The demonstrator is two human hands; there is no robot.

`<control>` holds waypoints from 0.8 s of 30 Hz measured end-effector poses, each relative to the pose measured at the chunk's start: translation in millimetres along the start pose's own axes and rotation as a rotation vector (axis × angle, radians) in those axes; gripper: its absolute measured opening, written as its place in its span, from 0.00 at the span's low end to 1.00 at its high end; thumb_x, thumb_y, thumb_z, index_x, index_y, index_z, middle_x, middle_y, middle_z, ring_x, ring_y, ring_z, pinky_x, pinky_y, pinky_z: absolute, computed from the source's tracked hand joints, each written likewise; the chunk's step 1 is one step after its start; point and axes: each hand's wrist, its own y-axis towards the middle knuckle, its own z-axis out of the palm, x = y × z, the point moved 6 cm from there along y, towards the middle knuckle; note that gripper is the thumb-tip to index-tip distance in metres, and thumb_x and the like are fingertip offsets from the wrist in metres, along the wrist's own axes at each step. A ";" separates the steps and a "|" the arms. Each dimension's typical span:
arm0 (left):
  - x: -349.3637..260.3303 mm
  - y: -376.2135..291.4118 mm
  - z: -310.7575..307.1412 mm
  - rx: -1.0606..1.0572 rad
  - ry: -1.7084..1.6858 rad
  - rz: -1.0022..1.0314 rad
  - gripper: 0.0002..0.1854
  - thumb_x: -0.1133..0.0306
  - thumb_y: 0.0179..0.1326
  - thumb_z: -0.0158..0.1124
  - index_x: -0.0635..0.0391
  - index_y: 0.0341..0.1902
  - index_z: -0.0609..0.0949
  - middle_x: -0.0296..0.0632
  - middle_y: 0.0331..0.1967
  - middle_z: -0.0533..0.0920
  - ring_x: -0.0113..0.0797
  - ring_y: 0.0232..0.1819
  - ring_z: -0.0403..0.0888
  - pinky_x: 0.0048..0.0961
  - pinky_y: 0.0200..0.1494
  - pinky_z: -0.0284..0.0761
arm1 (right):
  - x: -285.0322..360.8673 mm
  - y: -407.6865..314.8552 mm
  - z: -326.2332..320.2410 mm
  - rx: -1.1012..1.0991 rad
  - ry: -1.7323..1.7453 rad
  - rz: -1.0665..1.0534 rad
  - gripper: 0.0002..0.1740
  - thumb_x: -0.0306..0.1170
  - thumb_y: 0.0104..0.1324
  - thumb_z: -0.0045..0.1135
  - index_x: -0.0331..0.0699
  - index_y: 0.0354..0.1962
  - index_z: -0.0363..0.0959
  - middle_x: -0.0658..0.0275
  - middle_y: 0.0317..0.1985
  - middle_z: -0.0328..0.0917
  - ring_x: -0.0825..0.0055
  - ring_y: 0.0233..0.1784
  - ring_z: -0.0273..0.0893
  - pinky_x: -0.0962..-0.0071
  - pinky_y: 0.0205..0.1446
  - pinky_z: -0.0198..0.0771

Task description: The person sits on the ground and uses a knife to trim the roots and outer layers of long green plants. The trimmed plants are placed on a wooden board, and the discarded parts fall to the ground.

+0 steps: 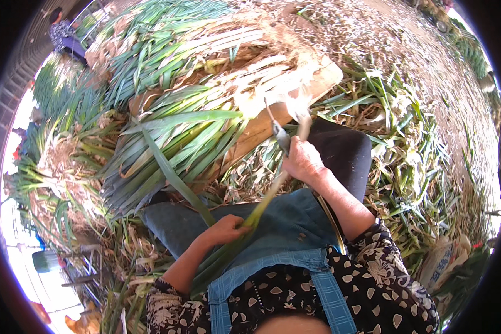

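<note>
My left hand (225,229) is closed around the green leaves of a long green onion (269,196) over my lap. From there the stalk slants up to my right hand (304,160), and its pale, blurred root end shows beyond that hand. In my right hand is a grey-handled hand tool (280,135) with a thin tip; its exact kind is hard to tell in the glare. Ahead of my hands, a pile of green onions (192,137) lies on a wooden board (259,129), white ends to the right. A blue apron (275,217) covers my lap.
Trimmed leaves and peelings (405,158) are heaped at right, beside my dark-clad knee (342,146). More bundled green onions (62,146) lie at left. Dry scraps (384,37) litter the ground. A person (64,37) is at the far left. A printed sack (444,261) lies lower right.
</note>
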 end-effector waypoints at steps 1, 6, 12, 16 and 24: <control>-2.6 2.2 -2.6 0.082 0.149 0.008 0.19 0.54 0.60 0.61 0.60 0.39 0.84 0.49 0.30 0.84 0.39 0.31 0.81 0.38 0.38 0.74 | 13.5 -2.7 8.2 -0.008 0.033 -0.072 0.18 0.31 0.52 0.54 0.26 0.38 0.68 0.40 0.34 0.79 0.46 0.42 0.79 0.57 0.50 0.74; -47.6 14.4 -156.7 -0.934 0.382 0.227 0.16 0.53 0.60 0.62 0.55 0.35 0.79 0.48 0.29 0.81 0.51 0.34 0.80 0.46 0.37 0.75 | 43.4 2.9 46.1 0.142 0.049 -0.115 0.22 0.33 0.52 0.58 0.25 0.41 0.68 0.39 0.36 0.78 0.46 0.44 0.78 0.56 0.52 0.73; -50.0 80.0 -207.9 -1.002 0.822 0.056 0.26 0.57 0.59 0.64 0.57 0.58 0.73 0.52 0.53 0.73 0.48 0.54 0.71 0.44 0.51 0.72 | 29.4 -18.8 51.5 0.090 -0.056 -0.147 0.30 0.41 0.56 0.60 0.26 0.47 0.65 0.40 0.45 0.75 0.48 0.52 0.75 0.57 0.57 0.70; -30.2 57.1 -142.5 -1.033 1.006 0.194 0.13 0.64 0.52 0.62 0.57 0.40 0.82 0.52 0.47 0.76 0.47 0.57 0.69 0.43 0.48 0.71 | -8.1 -44.3 51.6 0.220 0.045 -0.043 0.26 0.39 0.55 0.61 0.24 0.40 0.66 0.39 0.39 0.76 0.45 0.47 0.76 0.55 0.55 0.69; -58.5 51.9 -182.2 -1.212 0.763 0.375 0.12 0.63 0.55 0.68 0.56 0.39 0.81 0.42 0.37 0.81 0.42 0.40 0.78 0.38 0.44 0.75 | 10.2 -47.7 46.3 0.135 0.115 -0.165 0.17 0.34 0.57 0.61 0.29 0.33 0.66 0.41 0.32 0.77 0.44 0.40 0.77 0.53 0.45 0.73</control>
